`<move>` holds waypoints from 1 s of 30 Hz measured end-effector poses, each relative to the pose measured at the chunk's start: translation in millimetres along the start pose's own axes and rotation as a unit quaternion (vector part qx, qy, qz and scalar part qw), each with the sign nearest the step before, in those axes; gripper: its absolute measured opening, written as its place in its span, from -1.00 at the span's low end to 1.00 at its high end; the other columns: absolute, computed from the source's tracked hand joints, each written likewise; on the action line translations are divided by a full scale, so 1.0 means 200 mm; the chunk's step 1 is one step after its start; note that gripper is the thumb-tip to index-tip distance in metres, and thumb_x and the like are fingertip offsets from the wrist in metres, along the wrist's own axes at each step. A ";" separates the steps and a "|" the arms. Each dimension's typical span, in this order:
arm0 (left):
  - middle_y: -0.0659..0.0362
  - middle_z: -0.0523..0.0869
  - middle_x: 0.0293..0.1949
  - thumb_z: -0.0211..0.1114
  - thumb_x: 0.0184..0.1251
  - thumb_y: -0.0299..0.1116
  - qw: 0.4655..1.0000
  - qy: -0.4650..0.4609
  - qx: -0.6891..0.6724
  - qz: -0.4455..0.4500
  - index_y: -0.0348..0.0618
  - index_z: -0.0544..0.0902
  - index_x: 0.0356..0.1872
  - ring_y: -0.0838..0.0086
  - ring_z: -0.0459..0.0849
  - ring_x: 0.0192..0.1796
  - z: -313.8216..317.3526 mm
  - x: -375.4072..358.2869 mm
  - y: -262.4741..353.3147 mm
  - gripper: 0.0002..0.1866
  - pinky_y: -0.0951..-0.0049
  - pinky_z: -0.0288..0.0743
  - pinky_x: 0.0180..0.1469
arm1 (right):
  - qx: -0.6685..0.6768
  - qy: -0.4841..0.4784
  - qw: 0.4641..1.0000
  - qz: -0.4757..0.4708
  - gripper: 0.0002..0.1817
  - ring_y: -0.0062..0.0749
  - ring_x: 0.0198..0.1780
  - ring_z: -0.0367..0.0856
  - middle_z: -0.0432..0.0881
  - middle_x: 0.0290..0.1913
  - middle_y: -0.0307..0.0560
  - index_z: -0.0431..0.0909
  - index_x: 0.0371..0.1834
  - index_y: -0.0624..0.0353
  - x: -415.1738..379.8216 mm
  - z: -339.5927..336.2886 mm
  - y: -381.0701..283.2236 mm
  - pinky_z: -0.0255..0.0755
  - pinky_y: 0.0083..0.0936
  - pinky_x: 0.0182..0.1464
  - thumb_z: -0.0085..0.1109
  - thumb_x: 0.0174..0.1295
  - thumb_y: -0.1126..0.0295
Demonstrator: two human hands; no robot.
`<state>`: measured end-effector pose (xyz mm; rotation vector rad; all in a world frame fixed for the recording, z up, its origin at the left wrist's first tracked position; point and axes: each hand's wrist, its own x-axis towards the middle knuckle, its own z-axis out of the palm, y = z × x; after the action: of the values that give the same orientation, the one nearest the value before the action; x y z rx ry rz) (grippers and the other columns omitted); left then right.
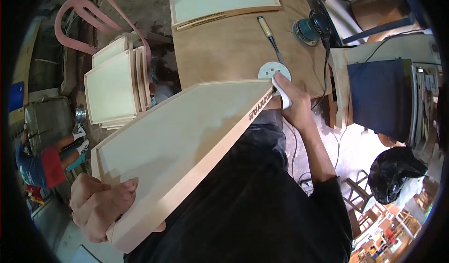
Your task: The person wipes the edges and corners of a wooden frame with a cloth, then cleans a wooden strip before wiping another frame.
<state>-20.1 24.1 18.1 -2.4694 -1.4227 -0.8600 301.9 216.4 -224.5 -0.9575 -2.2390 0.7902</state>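
Observation:
A shallow wooden tray (173,127) with a pale base and raised rims is tilted in front of my body. Dark lettering marks its right-hand edge. My left hand (103,204) is closed around its near left corner, thumb over the rim. At the far right corner, my right hand (295,101) pinches a folded white piece of sandpaper (283,93) against the edge; the fingers beneath are partly hidden. Just beyond the thumb is a round sanding disc (267,70) with holes. A chisel-like tool (265,28) with a light handle lies on the table past the disc.
More trays (224,3) lie at the back of the brown-covered table (215,52). A corded sander (308,29) stands at its right. Left are stacked trays (112,87) and a pink chair (89,13). Another person (47,162) sits far left. A black bag (395,174) is at right.

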 end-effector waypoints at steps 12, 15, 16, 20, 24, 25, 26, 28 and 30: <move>0.20 0.63 -0.68 0.51 0.03 0.31 0.987 0.077 0.109 -0.093 -0.24 0.57 -0.47 0.52 0.37 -0.74 0.08 0.03 0.09 -0.32 0.52 0.03 -0.67 | -0.009 -0.011 0.997 -0.079 -0.33 0.05 0.33 0.56 0.59 0.25 0.29 0.57 0.23 0.36 0.14 -0.08 -0.29 0.47 -0.20 0.37 0.32 -0.12 0.71; 0.20 0.62 -0.70 0.52 0.03 0.30 0.989 0.062 0.134 -0.029 -0.22 0.57 -0.52 0.52 0.36 -0.75 0.08 0.05 0.10 -0.33 0.52 0.03 -0.66 | -0.017 -0.032 0.998 -0.054 -0.31 0.07 0.34 0.55 0.59 0.24 0.30 0.55 0.26 0.35 0.19 -0.06 -0.22 0.47 -0.17 0.36 0.31 -0.12 0.70; 0.20 0.61 -0.70 0.52 0.03 0.29 0.989 0.081 0.118 -0.030 -0.22 0.57 -0.53 0.53 0.35 -0.75 0.09 0.05 0.10 -0.34 0.52 0.03 -0.66 | 0.008 -0.039 0.998 -0.057 -0.31 0.09 0.33 0.56 0.60 0.24 0.30 0.55 0.26 0.34 0.19 -0.08 -0.26 0.48 -0.17 0.36 0.34 -0.11 0.67; 0.27 0.62 -0.70 0.64 -0.13 0.11 0.985 0.139 0.060 -0.084 -0.16 0.66 -0.54 0.58 0.43 -0.72 0.13 0.00 0.13 -0.49 0.55 0.05 -0.67 | -0.013 -0.058 0.988 -0.140 -0.41 0.06 0.25 0.63 0.62 0.20 0.32 0.57 0.23 0.36 0.20 -0.16 -0.55 0.52 -0.22 0.30 0.44 0.05 0.51; 0.28 0.68 -0.67 0.66 -0.17 -0.07 0.987 0.107 0.039 -0.109 -0.15 0.70 -0.57 0.59 0.38 -0.73 0.12 0.06 0.18 -0.61 0.59 0.09 -0.68 | -0.080 -0.072 0.991 -0.080 -0.46 -0.04 0.28 0.63 0.63 0.21 0.28 0.59 0.23 0.33 0.18 -0.14 -0.37 0.53 -0.20 0.30 0.36 0.08 0.59; 0.28 0.69 -0.66 0.64 -0.19 -0.10 0.987 0.122 0.036 -0.103 -0.15 0.70 -0.55 0.59 0.35 -0.72 0.14 0.06 0.17 -0.63 0.59 0.09 -0.67 | -0.069 -0.085 0.988 -0.106 -0.41 -0.01 0.28 0.62 0.63 0.20 0.28 0.57 0.23 0.35 0.18 -0.17 -0.42 0.52 -0.19 0.32 0.41 0.04 0.55; 0.28 0.70 -0.64 0.63 -0.20 -0.12 0.986 0.136 0.033 -0.096 -0.15 0.70 -0.54 0.58 0.33 -0.72 0.16 0.06 0.16 -0.65 0.58 0.10 -0.67 | -0.060 -0.095 0.984 -0.136 -0.36 0.03 0.29 0.62 0.63 0.20 0.27 0.55 0.24 0.37 0.16 -0.20 -0.52 0.50 -0.17 0.34 0.45 0.00 0.52; 0.28 0.72 -0.61 0.59 -0.25 -0.17 0.986 0.143 0.034 -0.081 -0.14 0.69 -0.51 0.57 0.31 -0.70 0.18 0.07 0.14 -0.67 0.58 0.10 -0.67 | -0.033 -0.100 0.980 -0.167 -0.32 0.07 0.28 0.61 0.63 0.20 0.27 0.53 0.25 0.39 0.12 -0.29 -0.71 0.48 -0.16 0.36 0.48 -0.05 0.51; 0.25 0.74 -0.55 0.68 -0.09 0.06 0.988 0.058 0.025 -0.140 -0.11 0.68 -0.42 0.42 0.65 -0.54 0.11 0.13 0.20 -0.51 0.45 0.44 -0.54 | 0.005 -0.061 0.983 -0.173 -0.32 0.04 0.28 0.62 0.63 0.21 0.27 0.53 0.28 0.39 0.13 -0.29 -0.73 0.48 -0.15 0.36 0.42 -0.03 0.57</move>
<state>31.4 31.1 19.4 -2.1750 -1.7518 -0.9879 265.2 170.7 -77.1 -0.5032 -2.4129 0.7148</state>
